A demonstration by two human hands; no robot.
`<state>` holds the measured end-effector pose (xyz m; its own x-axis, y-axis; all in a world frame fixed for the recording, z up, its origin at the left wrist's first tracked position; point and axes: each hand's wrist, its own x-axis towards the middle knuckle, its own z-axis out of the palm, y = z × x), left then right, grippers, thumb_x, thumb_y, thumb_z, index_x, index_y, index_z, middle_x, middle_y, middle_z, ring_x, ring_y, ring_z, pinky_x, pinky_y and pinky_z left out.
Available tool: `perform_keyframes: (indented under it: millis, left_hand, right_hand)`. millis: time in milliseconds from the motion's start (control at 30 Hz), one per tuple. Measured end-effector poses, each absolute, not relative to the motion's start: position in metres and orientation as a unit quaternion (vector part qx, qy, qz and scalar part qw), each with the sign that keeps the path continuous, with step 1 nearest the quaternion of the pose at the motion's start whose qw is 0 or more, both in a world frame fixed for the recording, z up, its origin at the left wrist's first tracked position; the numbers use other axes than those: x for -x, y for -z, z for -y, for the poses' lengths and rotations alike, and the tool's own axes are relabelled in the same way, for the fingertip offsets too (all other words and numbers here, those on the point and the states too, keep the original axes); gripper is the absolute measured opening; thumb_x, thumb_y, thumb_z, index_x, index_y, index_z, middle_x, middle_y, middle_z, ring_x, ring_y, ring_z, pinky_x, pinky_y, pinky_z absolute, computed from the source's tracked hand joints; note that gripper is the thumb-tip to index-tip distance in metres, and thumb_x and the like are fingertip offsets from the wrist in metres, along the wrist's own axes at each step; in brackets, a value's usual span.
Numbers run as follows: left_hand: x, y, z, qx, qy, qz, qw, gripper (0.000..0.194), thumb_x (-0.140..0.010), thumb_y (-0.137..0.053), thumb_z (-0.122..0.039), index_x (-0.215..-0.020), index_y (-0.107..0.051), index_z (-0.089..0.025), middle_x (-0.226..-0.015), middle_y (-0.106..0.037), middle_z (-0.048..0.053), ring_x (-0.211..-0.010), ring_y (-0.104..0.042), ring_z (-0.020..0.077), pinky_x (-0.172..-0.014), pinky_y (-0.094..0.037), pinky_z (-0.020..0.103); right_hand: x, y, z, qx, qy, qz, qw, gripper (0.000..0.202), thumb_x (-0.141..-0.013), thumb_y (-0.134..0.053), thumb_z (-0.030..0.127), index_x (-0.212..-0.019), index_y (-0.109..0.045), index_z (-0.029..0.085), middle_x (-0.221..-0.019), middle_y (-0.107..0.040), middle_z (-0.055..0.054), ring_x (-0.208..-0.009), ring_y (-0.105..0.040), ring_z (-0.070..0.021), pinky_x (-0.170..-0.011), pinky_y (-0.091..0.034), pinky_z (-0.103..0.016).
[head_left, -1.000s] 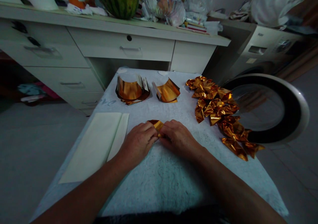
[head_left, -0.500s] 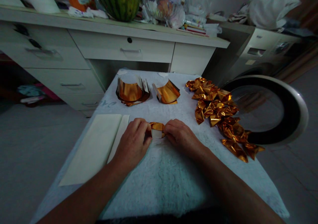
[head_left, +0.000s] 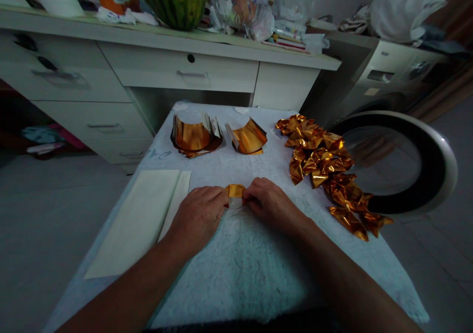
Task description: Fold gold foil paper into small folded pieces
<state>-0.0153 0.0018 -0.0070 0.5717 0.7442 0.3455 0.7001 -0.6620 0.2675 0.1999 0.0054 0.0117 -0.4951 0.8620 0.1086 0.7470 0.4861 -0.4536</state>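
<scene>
Between my two hands is a small piece of gold foil paper [head_left: 235, 191], its gold band on the far side and a pale part nearer me. My left hand [head_left: 202, 215] pinches its left end, and my right hand [head_left: 269, 202] pinches the right end. The fingertips of both hands partly hide the ends. Beyond them lie two curved stacks of gold foil sheets, a larger stack [head_left: 192, 137] and a smaller stack [head_left: 249, 137]. To the right, a pile of folded gold foil pieces [head_left: 325, 160] stretches down the table's side.
Pale folded paper [head_left: 136, 219] lies left of my hands on the cloth-covered table [head_left: 251, 279]. The round open door [head_left: 432, 160] of a washing machine [head_left: 384, 72] stands at the right edge. Behind is a white drawer counter [head_left: 221, 77] holding a watermelon [head_left: 173, 3].
My left hand has turned flatter and shifted slightly nearer me, its fingers now closer over the foil paper's left end. The gold band shows more squarely. My right hand keeps its grip.
</scene>
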Motion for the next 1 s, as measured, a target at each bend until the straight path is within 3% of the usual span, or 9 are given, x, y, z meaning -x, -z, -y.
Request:
perform_keyframes:
  millis: [167,533,1000]
  left_hand:
    - [0.014,0.002,-0.002,-0.883,-0.176,-0.432,0.052,0.01,-0.09,-0.054,-0.015,-0.087,-0.064,-0.017,-0.082,-0.069,0.005,-0.081,-0.063,0.025,-0.074,-0.048,0.041]
    - [0.011,-0.002,-0.002,-0.825,-0.189,-0.513,0.143,0.007,-0.092,-0.051,-0.017,-0.091,-0.057,-0.02,-0.087,-0.067,0.004,-0.083,-0.06,0.0227,-0.076,-0.048,0.037]
    - [0.006,0.0,-0.005,-0.816,-0.147,-0.552,0.09,0.015,-0.095,-0.048,-0.022,-0.089,-0.061,-0.018,-0.089,-0.07,0.008,-0.084,-0.063,0.0242,-0.078,-0.048,0.038]
  right_hand:
    - [-0.202,-0.013,-0.006,0.46,-0.183,0.853,0.162,0.017,-0.085,-0.057,0.005,-0.087,-0.068,0.018,-0.087,-0.062,-0.005,-0.085,-0.054,-0.0176,-0.078,-0.04,-0.029]
    - [-0.195,-0.012,-0.006,0.516,-0.209,0.814,0.168,0.012,-0.09,-0.055,0.011,-0.087,-0.065,0.016,-0.086,-0.062,-0.005,-0.085,-0.053,-0.018,-0.08,-0.039,-0.031]
    - [-0.189,-0.007,-0.007,0.6,-0.159,0.773,0.133,0.019,-0.094,-0.056,0.027,-0.081,-0.066,0.017,-0.086,-0.063,-0.006,-0.085,-0.052,-0.0189,-0.078,-0.034,-0.032]
